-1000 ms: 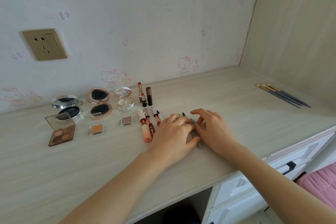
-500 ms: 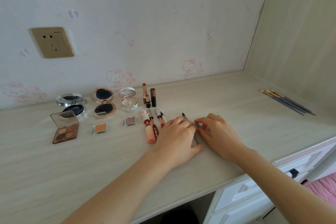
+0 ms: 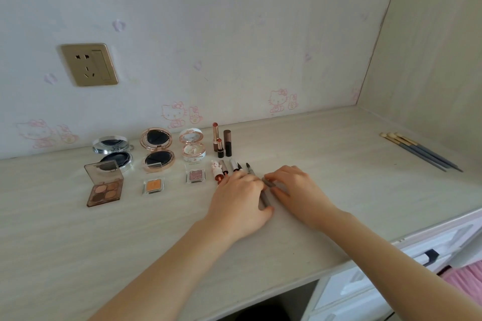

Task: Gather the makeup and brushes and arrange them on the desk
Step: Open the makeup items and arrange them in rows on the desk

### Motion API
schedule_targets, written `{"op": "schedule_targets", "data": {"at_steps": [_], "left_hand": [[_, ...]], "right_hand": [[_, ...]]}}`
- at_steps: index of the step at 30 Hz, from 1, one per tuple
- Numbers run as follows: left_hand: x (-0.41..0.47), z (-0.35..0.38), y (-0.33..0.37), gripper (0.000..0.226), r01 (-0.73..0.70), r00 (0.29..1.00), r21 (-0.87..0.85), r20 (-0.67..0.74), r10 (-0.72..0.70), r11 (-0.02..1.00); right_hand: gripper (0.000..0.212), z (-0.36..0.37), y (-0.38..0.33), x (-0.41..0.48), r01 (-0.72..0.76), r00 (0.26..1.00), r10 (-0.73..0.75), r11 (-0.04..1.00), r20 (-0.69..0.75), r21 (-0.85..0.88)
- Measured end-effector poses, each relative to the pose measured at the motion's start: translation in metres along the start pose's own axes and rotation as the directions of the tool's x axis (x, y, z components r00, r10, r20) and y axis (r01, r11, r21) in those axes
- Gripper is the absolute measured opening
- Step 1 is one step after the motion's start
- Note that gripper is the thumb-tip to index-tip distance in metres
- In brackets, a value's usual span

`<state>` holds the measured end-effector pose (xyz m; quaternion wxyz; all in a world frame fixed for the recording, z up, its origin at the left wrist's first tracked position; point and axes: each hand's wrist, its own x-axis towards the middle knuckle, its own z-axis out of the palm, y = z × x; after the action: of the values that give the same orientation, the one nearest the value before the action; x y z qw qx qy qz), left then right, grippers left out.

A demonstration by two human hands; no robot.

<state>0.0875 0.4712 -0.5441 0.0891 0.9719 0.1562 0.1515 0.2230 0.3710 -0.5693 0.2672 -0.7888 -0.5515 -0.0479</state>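
My left hand (image 3: 238, 200) lies palm down on the desk (image 3: 339, 190), its fingers over the row of lip glosses (image 3: 218, 172) and its thumb beside a grey pencil (image 3: 265, 197). My right hand (image 3: 298, 190) rests just to the right, fingertips touching that pencil's side. A second pencil's dark tip (image 3: 249, 167) pokes out above my left fingers. Lipsticks (image 3: 221, 141) stand behind. Three open compacts (image 3: 157, 150), a brown eyeshadow palette (image 3: 104, 187) and two single eyeshadows (image 3: 154, 185) lie to the left. Several brushes (image 3: 420, 150) lie far right.
A gold wall socket (image 3: 88, 64) sits on the stickered back wall. A side panel (image 3: 430, 60) closes the desk at the right. White drawers with a dark handle (image 3: 429, 255) are under the desk's front right edge, beside pink fabric (image 3: 464, 279).
Both hands stay on the pencils in the same spot, and the right fingertips have shifted slightly along the pencil. The view has tilted up a little.
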Motion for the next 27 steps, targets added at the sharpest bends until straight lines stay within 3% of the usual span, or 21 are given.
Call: {"op": "schedule_targets", "data": {"at_steps": [7, 12, 20, 27], "left_hand": [[-0.004, -0.002, -0.008, 0.043, 0.015, 1.0, -0.077, -0.009, -0.016, 0.997], [-0.007, 0.0, -0.012, 0.042, 0.014, 0.999, -0.087, -0.049, -0.018, 0.996], [-0.007, 0.001, -0.014, 0.042, 0.006, 0.998, -0.089, -0.063, -0.012, 0.996], [-0.005, -0.001, -0.013, 0.04, -0.015, 0.996, -0.096, -0.086, 0.007, 0.995]], "right_hand": [[0.021, 0.005, -0.006, 0.007, -0.046, 0.998, 0.046, 0.999, -0.044, 0.008], [0.032, 0.003, -0.005, 0.003, -0.055, 0.998, 0.055, 0.998, -0.009, -0.006], [0.027, 0.005, -0.011, 0.003, 0.016, 0.998, -0.013, 0.998, -0.055, 0.056], [0.031, 0.001, -0.002, -0.001, -0.056, 0.998, 0.057, 0.998, -0.019, 0.04]]}}
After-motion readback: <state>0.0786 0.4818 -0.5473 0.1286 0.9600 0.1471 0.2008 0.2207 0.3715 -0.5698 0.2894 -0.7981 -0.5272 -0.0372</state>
